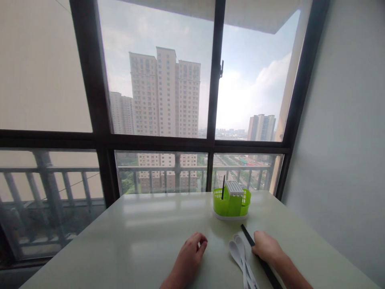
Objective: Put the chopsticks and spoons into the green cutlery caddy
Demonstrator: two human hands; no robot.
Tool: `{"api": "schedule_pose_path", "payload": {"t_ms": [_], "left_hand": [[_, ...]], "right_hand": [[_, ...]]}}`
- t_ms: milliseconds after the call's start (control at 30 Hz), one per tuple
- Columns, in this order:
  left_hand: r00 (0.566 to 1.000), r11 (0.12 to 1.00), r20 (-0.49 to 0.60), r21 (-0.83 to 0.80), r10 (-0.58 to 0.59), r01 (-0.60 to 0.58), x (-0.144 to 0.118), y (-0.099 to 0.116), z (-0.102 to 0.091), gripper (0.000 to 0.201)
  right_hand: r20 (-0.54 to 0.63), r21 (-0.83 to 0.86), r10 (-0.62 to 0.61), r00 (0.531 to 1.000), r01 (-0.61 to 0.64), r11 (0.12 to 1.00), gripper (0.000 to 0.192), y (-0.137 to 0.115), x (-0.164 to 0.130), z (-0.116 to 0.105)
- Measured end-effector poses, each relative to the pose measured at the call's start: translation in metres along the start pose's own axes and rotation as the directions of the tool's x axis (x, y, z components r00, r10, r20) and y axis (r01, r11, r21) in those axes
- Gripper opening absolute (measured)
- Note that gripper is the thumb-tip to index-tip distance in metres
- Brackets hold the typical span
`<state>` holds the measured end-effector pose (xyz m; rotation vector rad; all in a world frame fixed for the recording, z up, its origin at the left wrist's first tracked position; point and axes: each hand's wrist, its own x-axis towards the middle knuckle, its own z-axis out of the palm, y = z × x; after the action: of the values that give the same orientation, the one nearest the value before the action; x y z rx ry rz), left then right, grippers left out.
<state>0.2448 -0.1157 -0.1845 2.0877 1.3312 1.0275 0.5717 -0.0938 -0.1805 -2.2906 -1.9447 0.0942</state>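
Observation:
My right hand (266, 247) is closed around black chopsticks (247, 235) that lie slanted over the tabletop. They look like a bundle, but my fingers hide part of them, so their number cannot be told. Just left of them several white spoons (240, 251) lie together, bowls pointing away from me. My left hand (192, 255) rests on the table left of the spoons, its fingers loosely curled, a gap by the thumb, and nothing visible in it. Beyond both hands stands a green utensil holder (221, 206) with a black chopstick (223, 188) upright in its left compartment.
The pale glossy table (144, 237) runs up to a dark-framed window (159, 143). A plain wall (339, 160) borders its right side. Outside are a railing (162, 169) and tall buildings (167, 92). The holder stands near the table's far edge.

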Motion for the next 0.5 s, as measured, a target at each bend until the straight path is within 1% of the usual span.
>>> {"api": "schedule_pose_path", "payload": {"t_ms": [100, 167, 233, 300, 400, 500], "left_hand": [[1.000, 1.000, -0.006, 0.001, -0.004, 0.004, 0.001, 0.000, -0.001, 0.022], [1.000, 1.000, -0.009, -0.004, -0.005, 0.005, 0.002, 0.000, -0.001, 0.023], [1.000, 1.000, -0.005, -0.009, -0.001, 0.001, 0.002, 0.000, -0.002, 0.024], [1.000, 1.000, -0.003, -0.008, 0.004, -0.004, 0.002, 0.001, -0.002, 0.024], [1.000, 1.000, -0.008, 0.006, 0.001, -0.001, 0.001, 0.001, 0.000, 0.023], [1.000, 1.000, -0.026, 0.018, -0.008, 0.009, 0.001, 0.000, 0.002, 0.023]], "right_hand": [[0.029, -0.123, -0.027, 0.999, 0.030, 0.992, 0.026, -0.016, -0.006, -0.012], [0.019, -0.141, -0.024, 1.000, 0.026, 0.990, 0.033, -0.027, -0.010, -0.015], [0.009, -0.143, -0.024, 1.000, 0.025, 0.989, 0.037, -0.035, -0.014, -0.015], [-0.002, -0.143, -0.027, 1.000, 0.026, 0.989, 0.036, -0.038, -0.016, -0.013], [-0.007, -0.139, -0.028, 1.000, 0.027, 0.990, 0.031, -0.033, -0.016, -0.014], [-0.046, -0.112, 0.006, 0.999, -0.011, 0.994, 0.025, -0.024, -0.014, -0.031]]}}
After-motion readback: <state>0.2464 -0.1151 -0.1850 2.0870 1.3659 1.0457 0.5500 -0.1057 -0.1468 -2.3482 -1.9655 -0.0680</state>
